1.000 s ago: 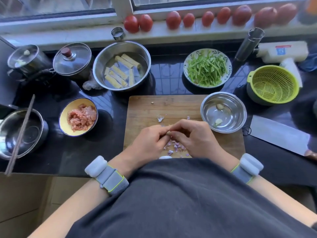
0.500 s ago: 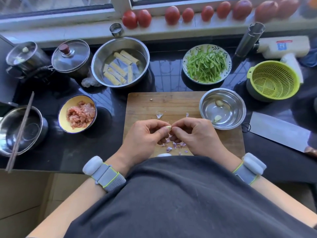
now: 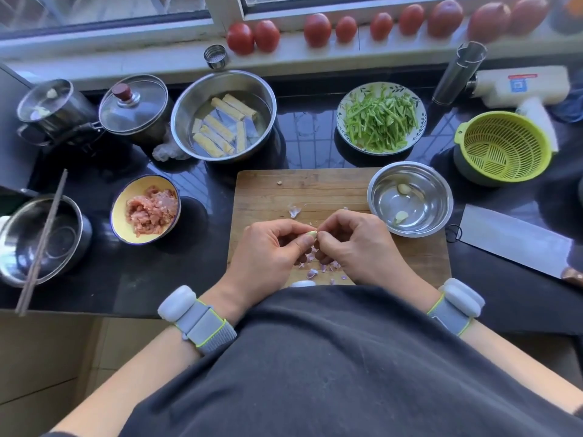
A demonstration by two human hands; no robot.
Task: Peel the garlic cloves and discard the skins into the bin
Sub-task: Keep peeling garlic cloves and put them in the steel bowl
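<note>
Over the wooden cutting board (image 3: 268,190), my left hand (image 3: 271,257) pinches a pale garlic clove (image 3: 311,234) between thumb and forefinger. My right hand (image 3: 356,244) meets it from the right, its fingertips pinching at the clove's tip. Purple garlic skins (image 3: 318,268) lie scattered on the board under both hands, with one larger skin piece (image 3: 295,211) beyond them. A white unpeeled clove (image 3: 302,283) shows at the board's near edge. Two peeled cloves (image 3: 402,203) lie in the small steel bowl (image 3: 438,187) at the board's right corner. No bin is in view.
A cleaver (image 3: 514,239) lies right of the board. Behind stand a green colander (image 3: 504,148), a plate of green strips (image 3: 380,118) and a steel bowl of soaking rolls (image 3: 224,116). At left are a yellow bowl of minced meat (image 3: 146,209), lidded pots (image 3: 134,104) and chopsticks (image 3: 42,244) across a bowl.
Both hands lifted slightly away from me over the board, and the clove's pale peeled end now shows between the fingertips. More skin bits lie on the board below.
</note>
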